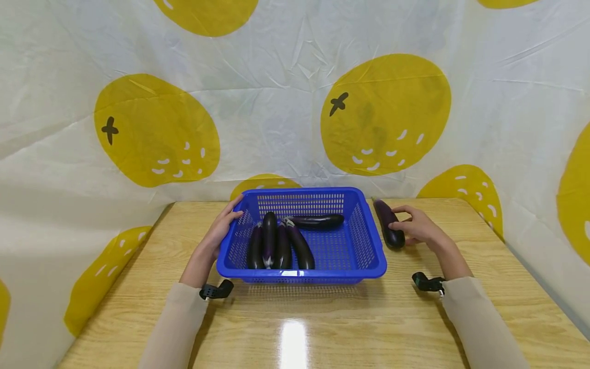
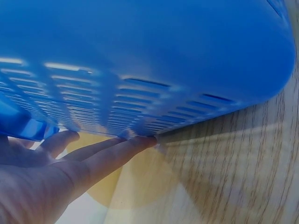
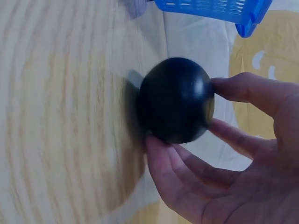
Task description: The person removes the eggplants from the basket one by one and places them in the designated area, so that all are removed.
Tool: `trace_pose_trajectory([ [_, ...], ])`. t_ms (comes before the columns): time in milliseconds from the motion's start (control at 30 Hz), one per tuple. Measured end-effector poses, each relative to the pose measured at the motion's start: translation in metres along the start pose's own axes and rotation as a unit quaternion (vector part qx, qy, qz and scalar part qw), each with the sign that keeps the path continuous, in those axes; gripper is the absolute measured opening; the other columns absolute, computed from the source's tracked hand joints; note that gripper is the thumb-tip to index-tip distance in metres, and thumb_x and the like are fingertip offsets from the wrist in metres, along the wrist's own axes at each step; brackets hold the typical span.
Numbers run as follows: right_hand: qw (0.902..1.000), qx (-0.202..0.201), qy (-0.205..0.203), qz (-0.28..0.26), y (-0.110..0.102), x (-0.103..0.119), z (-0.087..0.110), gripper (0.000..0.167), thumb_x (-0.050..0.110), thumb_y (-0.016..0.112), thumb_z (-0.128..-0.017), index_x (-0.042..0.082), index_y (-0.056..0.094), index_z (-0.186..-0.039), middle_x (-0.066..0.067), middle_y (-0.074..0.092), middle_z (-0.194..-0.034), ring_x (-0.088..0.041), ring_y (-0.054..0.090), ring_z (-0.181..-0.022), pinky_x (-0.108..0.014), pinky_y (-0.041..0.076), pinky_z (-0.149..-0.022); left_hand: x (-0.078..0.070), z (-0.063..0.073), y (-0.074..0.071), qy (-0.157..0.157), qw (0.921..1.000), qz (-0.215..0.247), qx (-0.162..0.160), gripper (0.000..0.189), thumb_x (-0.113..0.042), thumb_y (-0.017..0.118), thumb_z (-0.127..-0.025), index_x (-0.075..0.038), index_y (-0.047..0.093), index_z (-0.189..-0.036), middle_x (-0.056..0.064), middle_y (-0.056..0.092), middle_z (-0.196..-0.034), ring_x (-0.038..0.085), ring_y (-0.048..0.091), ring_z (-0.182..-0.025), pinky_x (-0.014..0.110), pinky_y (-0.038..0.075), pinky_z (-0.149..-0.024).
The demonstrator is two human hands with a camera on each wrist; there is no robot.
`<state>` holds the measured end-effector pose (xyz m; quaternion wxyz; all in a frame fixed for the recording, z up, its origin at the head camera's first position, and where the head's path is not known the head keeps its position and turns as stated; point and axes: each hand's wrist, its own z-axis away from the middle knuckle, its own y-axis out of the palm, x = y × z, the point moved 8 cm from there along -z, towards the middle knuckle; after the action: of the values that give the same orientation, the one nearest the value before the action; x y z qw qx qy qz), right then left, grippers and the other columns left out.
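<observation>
on the left, a white cloth printed with big yellow rounded fruit shapes (image 1: 156,130) hangs in soft creases behind a pale wood-grained desk (image 1: 350,328) with a glossy surface. a smooth beige left sleeve (image 1: 172,328) ends near a black wrist device (image 1: 217,290). the left hand (image 1: 220,225) is spread, its fingers fairly straight against the outer left wall of a blue plastic rectangular basket (image 1: 301,273); it has hold of nothing else. the basket has a thick rim, rounded corners and walls pierced with rows of narrow slots, and it stands on the desk.

inside, at the left, four glossy dark purple long eggplants (image 1: 282,247) lie side by side, roughly front to back; the second from the left has its pale cap toward the front. to their right, along the back wall, a slender dark purple eggplant (image 1: 318,221) lies crosswise, its cap leftward.

just right of the basket, a separate smooth dark purple eggplant (image 1: 386,221) is at the desk, blunt round end nearest the person. the right hand (image 1: 414,225) is partly closed, thumb and curved fingers gripping it. farther right come another black wrist device (image 1: 428,283) and a beige right sleeve (image 1: 481,323).
</observation>
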<state>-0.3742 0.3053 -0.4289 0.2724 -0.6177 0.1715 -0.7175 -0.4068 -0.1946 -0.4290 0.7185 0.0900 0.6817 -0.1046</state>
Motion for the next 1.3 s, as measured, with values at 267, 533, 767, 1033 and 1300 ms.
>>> trace_pose_trajectory([
  [267, 0.9997, 0.016, 0.018, 0.008, 0.000, -0.002, 0.001, 0.077, 0.034, 0.063, -0.103, 0.000, 0.024, -0.160, -0.037, 0.048, -0.142, -0.035, 0.062, -0.115, -0.041, 0.063, -0.080, 0.000, -0.001, 0.000, 0.000, 1.0000, 0.002, -0.001, 0.057, -0.024, 0.036, -0.112, -0.038, 0.022, -0.165, 0.003, 0.013, -0.175, 0.039, 0.027, -0.155, 0.063, 0.029, -0.122],
  [533, 0.9996, 0.016, 0.019, 0.016, -0.001, 0.001, 0.003, 0.082, 0.036, 0.064, -0.102, -0.001, 0.019, -0.161, -0.038, 0.046, -0.142, -0.037, 0.061, -0.115, -0.040, 0.062, -0.079, 0.000, 0.000, 0.001, 0.005, 1.0000, -0.005, 0.003, 0.057, -0.025, 0.036, -0.112, -0.039, 0.022, -0.165, 0.003, 0.013, -0.175, 0.041, 0.026, -0.156, 0.065, 0.028, -0.121],
  [767, 0.9997, 0.011, 0.015, 0.015, -0.003, 0.002, 0.003, 0.084, 0.038, 0.063, -0.102, -0.003, 0.019, -0.161, -0.039, 0.044, -0.145, -0.040, 0.060, -0.119, -0.040, 0.062, -0.080, 0.001, -0.001, 0.000, 0.005, 1.0000, -0.001, 0.005, 0.056, -0.025, 0.035, -0.112, -0.037, 0.021, -0.165, 0.003, 0.012, -0.175, 0.040, 0.027, -0.155, 0.063, 0.029, -0.121],
  [1033, 0.9987, -0.034, -0.021, 0.032, -0.018, 0.014, 0.011, 0.078, 0.040, 0.060, -0.104, -0.003, 0.027, -0.159, -0.042, 0.042, -0.149, -0.052, 0.055, -0.128, -0.046, 0.060, -0.091, 0.000, -0.001, 0.001, -0.002, 1.0000, 0.002, -0.001, 0.055, -0.029, 0.034, -0.113, -0.038, 0.020, -0.166, 0.002, 0.014, -0.175, 0.039, 0.033, -0.151, 0.060, 0.033, -0.120],
  [1300, 0.9940, -0.074, -0.063, 0.051, -0.025, 0.037, 0.018, 0.072, 0.038, 0.060, -0.104, -0.002, 0.032, -0.158, -0.040, 0.044, -0.148, -0.053, 0.049, -0.133, -0.057, 0.053, -0.101, -0.001, 0.000, 0.002, 0.000, 1.0000, -0.006, 0.000, 0.055, -0.030, 0.032, -0.114, -0.037, 0.018, -0.166, 0.002, 0.012, -0.175, 0.037, 0.028, -0.153, 0.058, 0.030, -0.121],
])
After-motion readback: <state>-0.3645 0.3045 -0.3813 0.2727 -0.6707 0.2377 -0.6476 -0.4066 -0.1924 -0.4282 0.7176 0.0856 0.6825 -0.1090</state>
